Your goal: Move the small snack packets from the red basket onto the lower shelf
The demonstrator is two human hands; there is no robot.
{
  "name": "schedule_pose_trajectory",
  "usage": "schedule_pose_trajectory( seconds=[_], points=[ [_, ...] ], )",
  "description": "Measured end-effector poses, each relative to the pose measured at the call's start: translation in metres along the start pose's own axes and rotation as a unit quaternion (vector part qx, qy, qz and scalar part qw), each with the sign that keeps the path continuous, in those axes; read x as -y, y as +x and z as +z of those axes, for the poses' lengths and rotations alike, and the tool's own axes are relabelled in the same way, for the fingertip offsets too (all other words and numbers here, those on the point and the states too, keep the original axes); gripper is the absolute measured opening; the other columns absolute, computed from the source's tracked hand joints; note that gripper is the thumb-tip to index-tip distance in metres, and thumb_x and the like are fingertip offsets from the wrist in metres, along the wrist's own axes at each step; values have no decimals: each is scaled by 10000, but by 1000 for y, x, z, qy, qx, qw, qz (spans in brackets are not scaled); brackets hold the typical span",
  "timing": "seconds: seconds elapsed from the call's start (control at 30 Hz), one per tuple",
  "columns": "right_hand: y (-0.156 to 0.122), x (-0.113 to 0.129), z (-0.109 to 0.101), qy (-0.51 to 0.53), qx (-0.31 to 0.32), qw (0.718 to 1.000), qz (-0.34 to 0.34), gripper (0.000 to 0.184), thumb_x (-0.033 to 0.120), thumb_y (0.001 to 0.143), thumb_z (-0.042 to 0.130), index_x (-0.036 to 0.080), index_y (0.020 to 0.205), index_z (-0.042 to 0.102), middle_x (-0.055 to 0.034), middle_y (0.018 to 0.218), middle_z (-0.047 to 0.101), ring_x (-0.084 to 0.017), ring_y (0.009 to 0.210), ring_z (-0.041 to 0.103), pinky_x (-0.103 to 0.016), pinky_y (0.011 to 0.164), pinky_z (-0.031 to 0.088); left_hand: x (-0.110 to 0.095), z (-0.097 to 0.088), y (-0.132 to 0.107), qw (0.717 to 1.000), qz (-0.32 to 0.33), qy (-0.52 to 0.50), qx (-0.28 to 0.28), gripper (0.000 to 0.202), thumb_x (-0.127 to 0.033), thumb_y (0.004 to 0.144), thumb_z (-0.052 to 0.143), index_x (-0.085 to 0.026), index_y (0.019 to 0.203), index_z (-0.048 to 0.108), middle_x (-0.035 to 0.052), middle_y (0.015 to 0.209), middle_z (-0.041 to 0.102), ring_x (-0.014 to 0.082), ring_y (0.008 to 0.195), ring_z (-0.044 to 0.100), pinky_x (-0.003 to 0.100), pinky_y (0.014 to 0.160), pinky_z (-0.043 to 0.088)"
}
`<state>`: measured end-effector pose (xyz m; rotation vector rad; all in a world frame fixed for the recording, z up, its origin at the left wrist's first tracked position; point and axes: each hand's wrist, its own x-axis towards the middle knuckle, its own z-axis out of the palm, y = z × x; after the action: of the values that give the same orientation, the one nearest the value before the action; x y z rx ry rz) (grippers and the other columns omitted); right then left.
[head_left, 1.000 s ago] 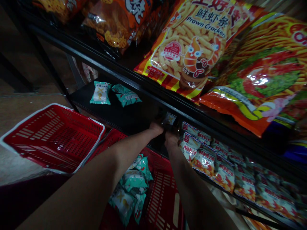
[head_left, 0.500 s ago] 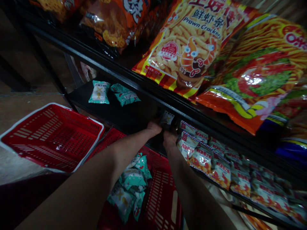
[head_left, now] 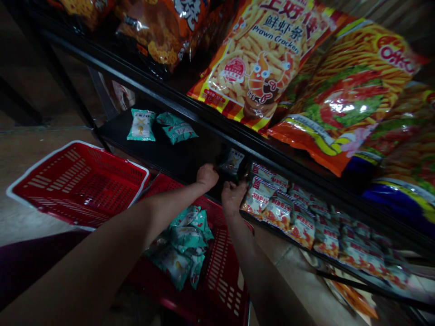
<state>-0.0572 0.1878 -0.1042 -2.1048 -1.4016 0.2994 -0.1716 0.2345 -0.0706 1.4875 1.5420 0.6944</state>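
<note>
My left hand (head_left: 207, 176) is just in front of the lower shelf's edge, its fingers curled in; what they hold, if anything, is hidden. Close to its right, my right hand (head_left: 234, 194) has thumb and fingers apart and nothing visible between them. Just beyond both hands, a dark-looking snack packet (head_left: 234, 160) lies in the shadow of the lower shelf (head_left: 156, 154). Two teal snack packets, one face up (head_left: 142, 125) and one on its side (head_left: 176, 128), lie further left there. Beneath my forearms, several teal packets (head_left: 188, 237) are heaped in a red basket (head_left: 220, 271).
Another red basket (head_left: 78, 185) with a white rim stands at the left. White-and-red snack packets (head_left: 282, 208) line the lower shelf at the right. Above, the upper shelf's black edge (head_left: 142, 93) runs across, bearing large bags such as prawn crackers (head_left: 251, 68).
Both hands have drawn back toward me from the dark packet, which stays on the shelf. The gap between the hands and the packet has widened. The view has shifted slightly.
</note>
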Motion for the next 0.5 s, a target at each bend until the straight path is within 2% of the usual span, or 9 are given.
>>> schedule_pose_trajectory(
  seconds=[0.1,0.2,0.3,0.37,0.43,0.5],
  points=[
    [-27,12,-8,42,-49,998,3,607,210,801,436,96,1380,294,-181,1191,549,-233,1055,576,-388,962,419,15,-8,-26,999,45,3,-15,324,-45,794,448,-173,951,701,64,1024,704,160,966,638,248,895,460],
    [-53,18,-15,74,-54,995,-33,501,205,790,426,110,1281,409,-176,1232,507,-199,993,592,-362,954,433,40,-11,-59,997,73,30,7,308,-60,789,440,-201,905,690,34,991,698,144,930,634,239,875,464],
    [-79,15,-15,86,-10,995,-46,389,205,777,417,130,1146,516,-153,1159,533,-191,909,600,-357,895,467,71,-5,-90,993,54,81,69,307,-88,802,430,-191,949,679,51,1034,685,167,982,622,262,919,445],
    [-97,8,-11,78,13,996,-30,332,219,770,425,135,1054,574,-141,1086,560,-204,906,587,-373,909,458,92,4,-104,984,22,118,130,325,-83,793,451,-182,1021,662,74,1155,646,181,1134,557,269,999,386],
    [-114,-2,-5,95,43,994,12,266,232,746,453,157,944,614,-115,990,590,-214,913,573,-378,921,451,109,15,-110,980,9,122,157,310,-78,763,515,-147,1029,659,111,1194,631,211,1226,491,295,1067,313],
    [-129,-13,-1,143,73,985,71,207,235,714,477,183,846,628,-85,912,622,-233,978,548,-415,986,400,120,25,-111,976,4,111,186,298,-60,757,537,-160,1007,666,92,1194,640,194,1184,528,285,1081,287]
  ],
)
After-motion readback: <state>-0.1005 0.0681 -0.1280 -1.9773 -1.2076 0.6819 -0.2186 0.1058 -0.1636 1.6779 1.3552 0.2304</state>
